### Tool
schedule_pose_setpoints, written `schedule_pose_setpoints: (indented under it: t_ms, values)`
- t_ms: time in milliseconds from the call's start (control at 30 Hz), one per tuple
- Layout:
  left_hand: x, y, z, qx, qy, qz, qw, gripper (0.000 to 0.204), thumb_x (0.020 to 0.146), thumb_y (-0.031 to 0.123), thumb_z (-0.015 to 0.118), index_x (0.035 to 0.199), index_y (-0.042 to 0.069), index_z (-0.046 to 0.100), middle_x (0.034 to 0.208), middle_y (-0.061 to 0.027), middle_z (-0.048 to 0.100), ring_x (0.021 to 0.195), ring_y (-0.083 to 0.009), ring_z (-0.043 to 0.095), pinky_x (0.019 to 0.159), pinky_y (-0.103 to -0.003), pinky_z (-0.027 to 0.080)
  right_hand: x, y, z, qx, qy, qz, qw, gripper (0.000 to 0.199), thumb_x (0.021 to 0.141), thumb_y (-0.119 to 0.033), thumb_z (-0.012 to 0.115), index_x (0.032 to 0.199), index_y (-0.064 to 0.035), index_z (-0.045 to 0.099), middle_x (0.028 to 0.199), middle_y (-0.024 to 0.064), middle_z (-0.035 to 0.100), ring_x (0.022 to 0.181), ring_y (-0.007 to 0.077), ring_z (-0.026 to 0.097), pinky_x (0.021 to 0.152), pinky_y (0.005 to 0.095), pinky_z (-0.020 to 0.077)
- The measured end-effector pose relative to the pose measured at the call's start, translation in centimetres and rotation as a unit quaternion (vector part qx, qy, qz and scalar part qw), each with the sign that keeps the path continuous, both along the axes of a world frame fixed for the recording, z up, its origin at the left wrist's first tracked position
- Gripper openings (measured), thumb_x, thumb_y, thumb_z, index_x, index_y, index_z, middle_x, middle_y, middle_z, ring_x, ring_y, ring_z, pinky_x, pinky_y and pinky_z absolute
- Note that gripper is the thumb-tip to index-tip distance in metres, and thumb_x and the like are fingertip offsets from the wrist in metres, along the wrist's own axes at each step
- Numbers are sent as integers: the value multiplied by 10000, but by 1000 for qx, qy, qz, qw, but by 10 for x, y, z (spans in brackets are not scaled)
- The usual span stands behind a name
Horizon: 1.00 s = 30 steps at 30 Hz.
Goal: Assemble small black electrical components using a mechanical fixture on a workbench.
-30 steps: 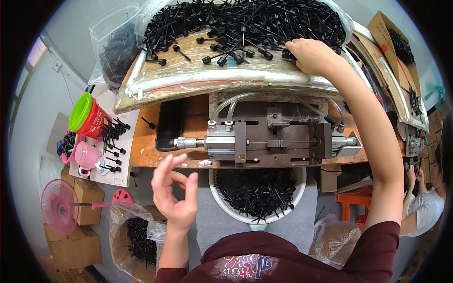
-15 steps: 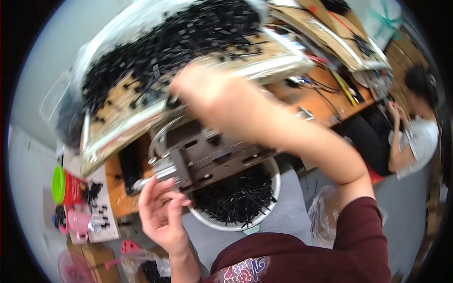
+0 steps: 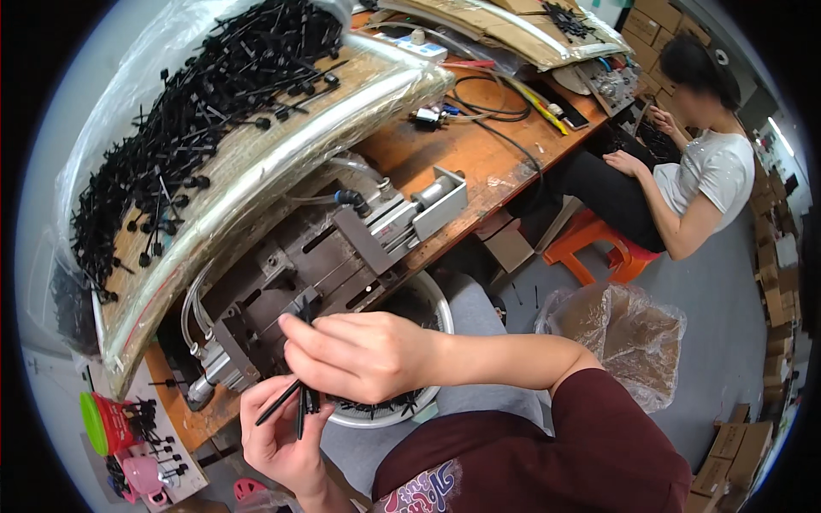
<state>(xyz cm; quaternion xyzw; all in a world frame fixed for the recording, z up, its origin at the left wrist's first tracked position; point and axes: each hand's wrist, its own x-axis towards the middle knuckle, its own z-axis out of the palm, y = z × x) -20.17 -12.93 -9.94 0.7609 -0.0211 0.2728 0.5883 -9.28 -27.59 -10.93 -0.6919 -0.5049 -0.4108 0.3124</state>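
Two hands met low, just before the press — right hand reaching across, fingers pinched shut on black ties; left hand palm-up beneath, loosely curled around the same ties, above the basin.

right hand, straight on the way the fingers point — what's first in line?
The right hand points left, toward the metal press. First in line are the thin black pins it shares with the left hand; beyond them probably the press's near corner block, though depth is unclear.
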Motion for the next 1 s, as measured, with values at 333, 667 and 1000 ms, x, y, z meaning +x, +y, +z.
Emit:
schedule_pose_setpoints:
  t_ms: [333, 667, 1000]
  values:
    - [15, -3, 8, 61, -11, -71, 996, 331, 644, -44, 807, 956, 3, 707, 1008, -129, 677, 889, -219, 666, 778, -312, 550, 5, -15, -14, 21, 43, 12, 999, 244, 769, 8, 682, 997, 61, 617, 1095, 253, 633, 831, 272, 692, 654, 318, 587]
    - [40, -1, -23, 389, -16, 49, 920, 270, 676, 25, 768, 925, -3, 667, 1152, -106, 674, 827, -229, 680, 716, -311, 539, -15, -40, 5, 267, 570, 131, 766, 137, 990, -80, 491, 1083, 20, 486, 1074, 208, 645, 609, 113, 576, 560, 208, 451]
    - [50, 5, -12, 419, 18, 34, 907, 249, 680, 87, 772, 907, 33, 684, 1155, -91, 679, 650, -196, 650, 610, -283, 511, -28, -35, 16, 236, 695, 134, 666, 113, 966, -113, 543, 979, -5, 514, 891, 92, 575, 546, 67, 476, 489, 191, 361]
